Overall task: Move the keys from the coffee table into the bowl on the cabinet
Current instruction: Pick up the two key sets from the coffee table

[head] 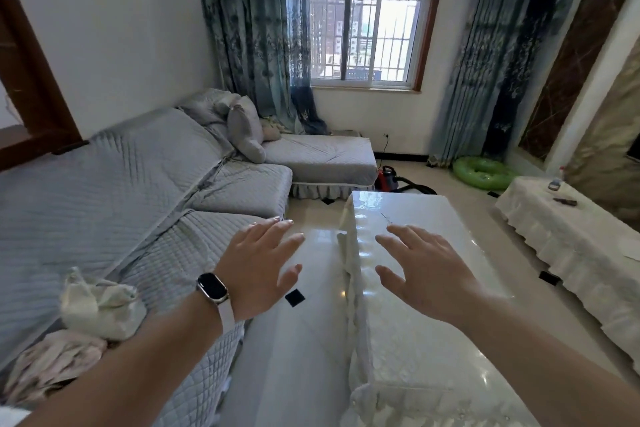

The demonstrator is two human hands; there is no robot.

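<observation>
Counter (415, 305): glossy clear plastic sheeting is lying over white patterned cloth. Sofa (138, 191), left of the counter: matt grey quilted cloth is covering it. Floor (304, 340) between them: smooth tiles are shining, glossy. Watch (212, 288): glossy black face.

Both your arms reach forward, bare from the forearm down. Your left hand (258, 265) is held palm down with the fingers spread and loosely extended, the thumb angled out to the right, and nothing in its grasp. A dark-faced watch (212, 288) sits on that wrist. Your right hand (427, 272) mirrors it, palm down, fingers fanned apart and slightly curved, thumb pointing left toward the other hand, also empty. The two hands hang level with each other, apart, thumbs facing inward.
</observation>
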